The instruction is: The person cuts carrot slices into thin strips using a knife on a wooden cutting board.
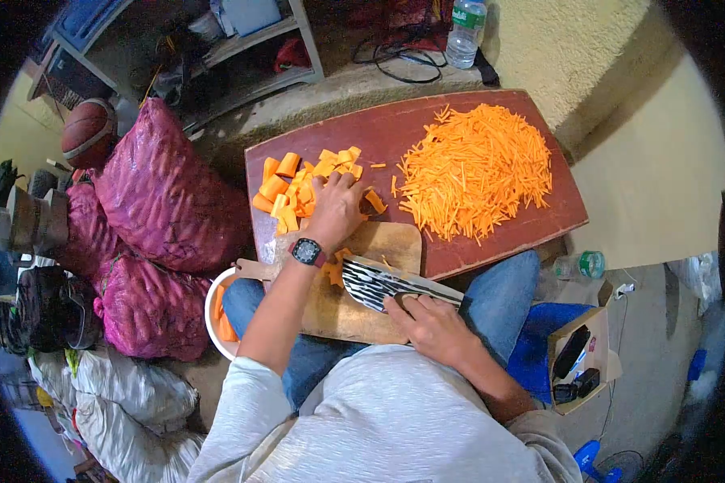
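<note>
Left hand (336, 211) reaching into carrot chunks (279, 187), right hand (433, 324) gripping a striped knife (379, 283).
Whether the left grasps a chunk is unclear; the knife lies over the wooden cutting board (354, 315), carrot strips (477, 171) heaped beyond on the red table (362, 121).

The table (330, 133) is before me, the carrot chunks (272, 189) on its left part and the heap of carrot strips (475, 173) on its right. The cutting board (391, 241) lies over my legs (503, 294), at the table's near edge, with the knife (370, 283) over its right side. Left of the board is the bowl (211, 318), carrot pieces (223, 318) in it; farther left are the sacks (165, 193), the ball (89, 133) beside them. Beyond the table is the bottle (464, 36). Right of my legs is the open box (611, 364).
</note>
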